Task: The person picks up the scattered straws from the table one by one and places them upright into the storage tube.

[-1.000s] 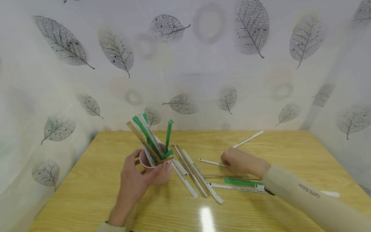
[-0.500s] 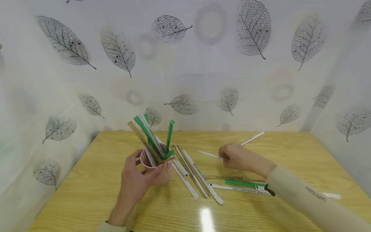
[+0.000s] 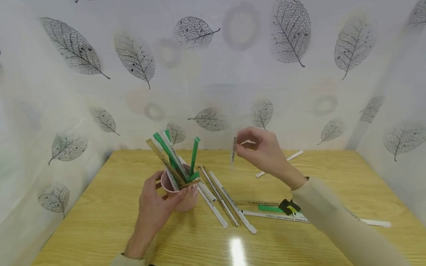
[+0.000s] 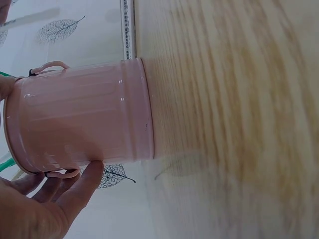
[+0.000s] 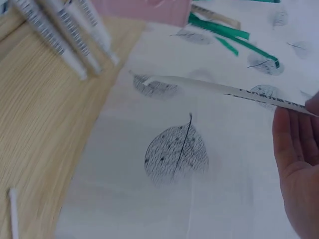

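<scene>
The yellow wood-grain table [image 3: 83,229] is bounded at the back and sides by a pale curtain [image 3: 229,88] printed with dark skeleton leaves. Just to the right of a pink, glossy, cylindrical bucket with small side handles [image 3: 184,203], a slanting cluster of slim white and brown paper-wrapped sticks [image 3: 232,202] is laid on the wood. Farther right, a crosswise row of brown, green and white wrapped sticks [image 3: 256,213] is partly covered from view by the beige right sleeve [image 3: 329,218] and by a small dark object with a yellow patch [image 3: 288,207] at the cuff. Behind the right wrist, a single white wrapped stick [image 3: 295,155] is partly concealed.

The bucket is stood upright, its base in contact with the table, as is shown in the left wrist view. It is filled with green, white and brown wrapped sticks [image 3: 169,157], most of them leaned leftward; one green stick [image 3: 194,157] is held nearly vertical at the right, and a brown one is rested low across the rim. The bucket is grasped by the left hand [image 3: 154,207], the thumb placed near the rim. A white printed paper-wrapped stick [image 3: 234,149] is pinched in the fingertips of the right hand [image 3: 263,151], suspended above the table; its lower end is blurred.
</scene>
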`<act>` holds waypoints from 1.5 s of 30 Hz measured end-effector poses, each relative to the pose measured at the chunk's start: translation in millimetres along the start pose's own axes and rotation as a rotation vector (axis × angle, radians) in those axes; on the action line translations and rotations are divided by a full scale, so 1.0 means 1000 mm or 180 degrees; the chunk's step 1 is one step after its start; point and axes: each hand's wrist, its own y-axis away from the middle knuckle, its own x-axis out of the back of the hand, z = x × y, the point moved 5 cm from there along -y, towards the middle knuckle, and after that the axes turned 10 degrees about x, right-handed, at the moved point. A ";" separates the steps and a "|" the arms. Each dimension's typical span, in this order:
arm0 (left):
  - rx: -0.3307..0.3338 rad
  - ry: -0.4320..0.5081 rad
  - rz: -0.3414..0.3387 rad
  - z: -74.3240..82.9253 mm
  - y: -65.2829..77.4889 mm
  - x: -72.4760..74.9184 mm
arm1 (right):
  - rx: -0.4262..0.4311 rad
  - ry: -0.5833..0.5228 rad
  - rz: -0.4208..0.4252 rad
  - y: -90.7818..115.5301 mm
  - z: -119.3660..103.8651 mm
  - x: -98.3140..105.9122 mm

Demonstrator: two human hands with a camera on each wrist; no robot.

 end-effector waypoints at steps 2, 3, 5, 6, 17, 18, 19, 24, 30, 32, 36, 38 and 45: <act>0.0000 -0.0001 0.0006 0.000 0.000 0.000 | -0.0013 -0.0160 0.0208 -0.006 -0.002 -0.004; -0.0001 -0.0004 0.0011 0.000 0.000 0.000 | -0.0016 -0.0218 0.0293 -0.009 -0.003 -0.006; -0.0007 -0.0013 0.0017 0.000 0.001 0.000 | -0.0015 -0.0314 0.0429 -0.015 -0.004 -0.010; -0.0009 -0.0020 0.0018 0.000 0.001 0.000 | -0.0010 -0.0365 0.0475 -0.018 -0.005 -0.013; 0.0013 0.0015 -0.0014 -0.001 0.000 0.000 | 0.0149 -0.0870 0.0456 -0.035 -0.010 -0.050; 0.0019 0.0011 -0.0021 -0.001 0.000 0.000 | 0.0173 -0.0898 0.0455 -0.035 -0.009 -0.053; 0.0026 0.0004 -0.0029 -0.001 0.000 0.000 | 0.0194 -0.0914 0.0448 -0.035 -0.008 -0.056; 0.0066 0.0004 -0.0032 -0.001 0.000 -0.001 | 0.0289 -0.0919 0.0340 -0.034 -0.001 -0.072; 0.0032 0.0042 0.0012 0.000 0.000 -0.001 | 0.0230 -0.0680 0.0124 -0.028 0.012 -0.090; -0.0001 0.0046 0.0029 0.001 0.000 0.000 | 0.0210 -0.0605 0.0075 -0.026 0.017 -0.095; -0.0040 0.0062 0.0044 0.001 0.000 0.001 | 0.0228 -0.0363 -0.0065 -0.020 0.025 -0.106; -0.0045 0.0066 0.0036 0.001 0.000 0.000 | 0.0292 -0.0187 -0.0193 -0.016 0.028 -0.112; -0.0018 0.0088 -0.0019 0.000 0.000 0.000 | 0.0363 0.0292 -0.0461 -0.004 0.035 -0.125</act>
